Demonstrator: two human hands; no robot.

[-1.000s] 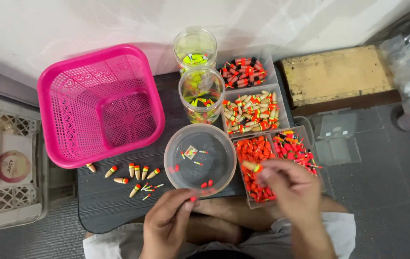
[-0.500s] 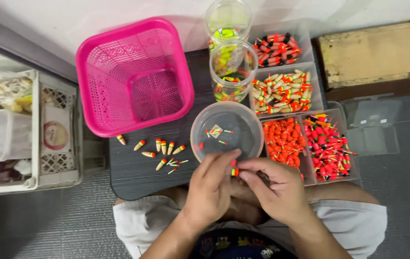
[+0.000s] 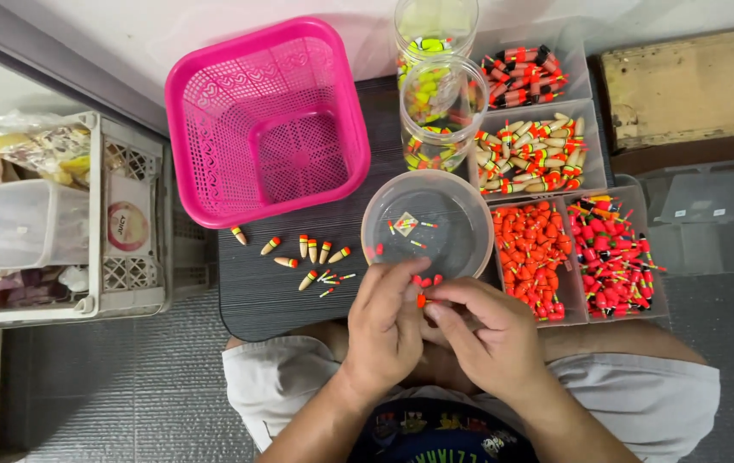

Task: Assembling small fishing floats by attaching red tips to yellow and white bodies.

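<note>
My left hand (image 3: 386, 324) and my right hand (image 3: 485, 330) meet at the near edge of a small dark table (image 3: 264, 291), fingertips pinched together on a small orange-red fishing float (image 3: 421, 299). Two more red floats (image 3: 427, 280) lie just beyond my fingers. A clear round plastic tub (image 3: 426, 225) with a few small pieces inside sits directly above my hands. Several cone-shaped floats (image 3: 311, 251) lie loose on the table to the left.
An empty pink basket (image 3: 268, 120) stands at the back left. Two clear jars (image 3: 444, 111) and clear compartment trays of coloured floats (image 3: 547, 154) and red floats (image 3: 577, 253) fill the right. A white crate (image 3: 131, 214) sits left of the table.
My right hand left the red-float tray and joined my left hand at the table's near edge. The camera view has shifted, so the table sits more to the right.
</note>
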